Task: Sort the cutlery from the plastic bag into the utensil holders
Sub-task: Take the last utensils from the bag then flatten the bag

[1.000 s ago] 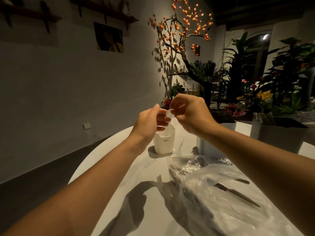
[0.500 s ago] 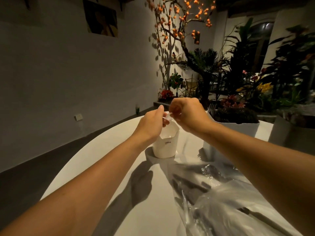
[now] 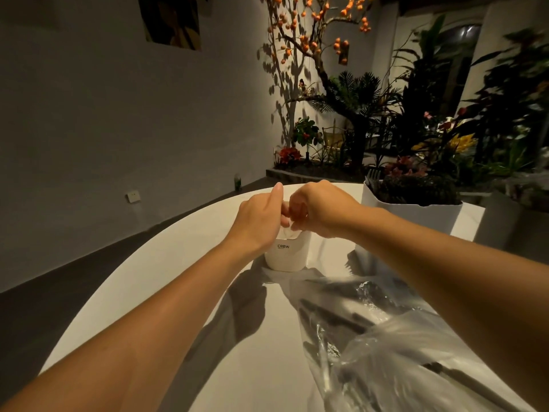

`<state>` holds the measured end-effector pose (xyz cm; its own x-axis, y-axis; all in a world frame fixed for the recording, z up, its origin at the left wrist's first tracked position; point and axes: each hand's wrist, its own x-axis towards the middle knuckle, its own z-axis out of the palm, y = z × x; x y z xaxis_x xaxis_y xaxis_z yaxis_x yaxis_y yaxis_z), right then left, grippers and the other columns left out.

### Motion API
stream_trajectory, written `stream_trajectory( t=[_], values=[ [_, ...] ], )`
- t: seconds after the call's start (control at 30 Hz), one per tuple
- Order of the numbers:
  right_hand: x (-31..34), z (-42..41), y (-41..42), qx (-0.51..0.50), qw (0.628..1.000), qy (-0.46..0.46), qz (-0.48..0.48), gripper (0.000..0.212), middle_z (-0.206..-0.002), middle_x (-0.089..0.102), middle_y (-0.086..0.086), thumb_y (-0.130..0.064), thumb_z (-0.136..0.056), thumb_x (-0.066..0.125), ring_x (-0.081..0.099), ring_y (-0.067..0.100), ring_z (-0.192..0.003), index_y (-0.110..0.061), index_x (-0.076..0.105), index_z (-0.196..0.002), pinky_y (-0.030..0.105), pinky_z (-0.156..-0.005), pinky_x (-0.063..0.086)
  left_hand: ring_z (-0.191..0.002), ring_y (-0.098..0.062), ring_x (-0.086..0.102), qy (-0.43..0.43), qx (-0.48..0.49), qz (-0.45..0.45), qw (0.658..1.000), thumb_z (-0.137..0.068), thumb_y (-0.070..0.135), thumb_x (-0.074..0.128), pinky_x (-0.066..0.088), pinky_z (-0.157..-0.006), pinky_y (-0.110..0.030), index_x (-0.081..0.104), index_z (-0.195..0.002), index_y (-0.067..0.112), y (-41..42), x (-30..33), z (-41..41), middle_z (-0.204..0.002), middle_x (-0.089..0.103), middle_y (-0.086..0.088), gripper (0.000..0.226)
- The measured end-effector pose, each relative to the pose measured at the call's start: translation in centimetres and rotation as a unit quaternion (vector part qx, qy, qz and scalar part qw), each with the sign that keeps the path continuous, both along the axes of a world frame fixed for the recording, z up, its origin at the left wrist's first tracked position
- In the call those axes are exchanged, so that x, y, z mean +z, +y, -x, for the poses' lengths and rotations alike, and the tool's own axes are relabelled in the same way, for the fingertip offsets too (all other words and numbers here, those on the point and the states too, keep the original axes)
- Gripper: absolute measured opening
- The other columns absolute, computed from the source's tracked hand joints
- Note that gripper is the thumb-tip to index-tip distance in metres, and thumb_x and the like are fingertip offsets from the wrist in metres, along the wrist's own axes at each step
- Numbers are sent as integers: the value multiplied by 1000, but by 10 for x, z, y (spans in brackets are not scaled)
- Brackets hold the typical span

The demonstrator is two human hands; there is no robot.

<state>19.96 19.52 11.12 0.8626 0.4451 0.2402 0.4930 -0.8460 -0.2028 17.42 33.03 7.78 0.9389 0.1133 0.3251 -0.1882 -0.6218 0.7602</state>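
Observation:
A small white utensil holder (image 3: pixel 286 254) marked CRBW stands on the round white table (image 3: pixel 166 281). My left hand (image 3: pixel 261 217) and my right hand (image 3: pixel 320 211) meet right over its mouth. Between their fingertips they pinch a small white spoon (image 3: pixel 290 228), mostly hidden by the fingers and dipping into the holder. The clear plastic bag (image 3: pixel 386 337) lies at the lower right under my right forearm, with several dark pieces of cutlery (image 3: pixel 332 315) showing through it.
A larger white holder (image 3: pixel 416 212) stands at the right behind my right arm, fork tines (image 3: pixel 372 175) sticking up at its left corner. A grey pot (image 3: pixel 511 224) sits further right. Plants and a tree with orange fruit (image 3: pixel 312 40) fill the space beyond the table.
Both hands have come down together with the spoon, from above the small holder to its mouth. The camera has tilted downwards.

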Motion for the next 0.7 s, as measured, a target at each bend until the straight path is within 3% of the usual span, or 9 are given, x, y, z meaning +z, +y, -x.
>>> stream_trajectory(
  t=[0.2, 0.4, 0.53, 0.7],
  values=[
    [-1, 5, -4, 0, 998, -47, -51, 14, -96, 71, 2, -21, -88, 75, 66, 18, -85, -18, 73, -102, 30, -75, 56, -86, -11, 60, -18, -11, 29, 999, -110, 42, 19, 46, -94, -35, 68, -90, 18, -3, 12, 10, -83, 68, 1, 58],
    [16, 33, -23, -13, 996, -68, -65, 11, -94, 69, -2, -17, -95, 64, 64, 17, -83, -25, 70, -91, 35, -72, 58, -88, -15, 63, -19, -24, 60, 998, -109, 45, 19, 51, -95, -43, 68, -82, 21, -13, 27, 31, -80, 70, 1, 61],
    [25, 75, -43, -24, 996, -46, -66, 9, -89, 68, -3, -17, -92, 64, 64, 16, -83, -24, 68, -88, 35, -74, 58, -86, -19, 64, -24, -54, 79, 995, -109, 42, 24, 52, -87, -40, 69, -87, 16, -32, 33, 65, -80, 70, -1, 57],
    [23, 135, -77, -49, 998, 13, -48, 5, -94, 67, 0, -22, -95, 62, 64, 15, -83, -20, 66, -97, 32, -75, 58, -70, -19, 65, -11, -101, 39, 994, -107, 26, 39, 57, -67, -35, 64, -91, 11, -68, 23, 116, -78, 67, -8, 33]
  ],
)
